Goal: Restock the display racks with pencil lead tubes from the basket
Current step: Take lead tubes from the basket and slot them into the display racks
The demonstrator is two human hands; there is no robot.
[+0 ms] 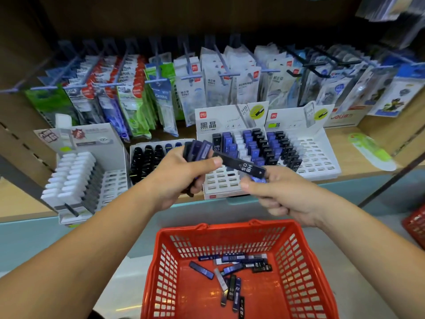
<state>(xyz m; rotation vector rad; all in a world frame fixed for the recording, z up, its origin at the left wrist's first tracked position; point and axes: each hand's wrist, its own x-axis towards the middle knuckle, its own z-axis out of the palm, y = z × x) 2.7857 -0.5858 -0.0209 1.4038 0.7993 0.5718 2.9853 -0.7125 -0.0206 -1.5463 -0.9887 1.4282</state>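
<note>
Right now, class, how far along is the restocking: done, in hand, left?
Done: the middle rack and right rack hold tubes in back rows. In hand: the left hand grips a bundle of tubes; the right hand pinches a black tube. Left: their front slots are empty, and loose tubes lie in the basket.

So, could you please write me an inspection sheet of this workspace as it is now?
Surface: wooden shelf carries display racks, many slots empty.
Job's things: red basket holds loose lead tubes; black HB 0.5 tube between both hands.
Clutter: green packet lies on the shelf at right.
Grippers: left hand grips a tube bundle; right hand pinches that black tube.
Cables: nothing seen.
Surroundings: hanging packets behind; second red basket at right edge.
</note>
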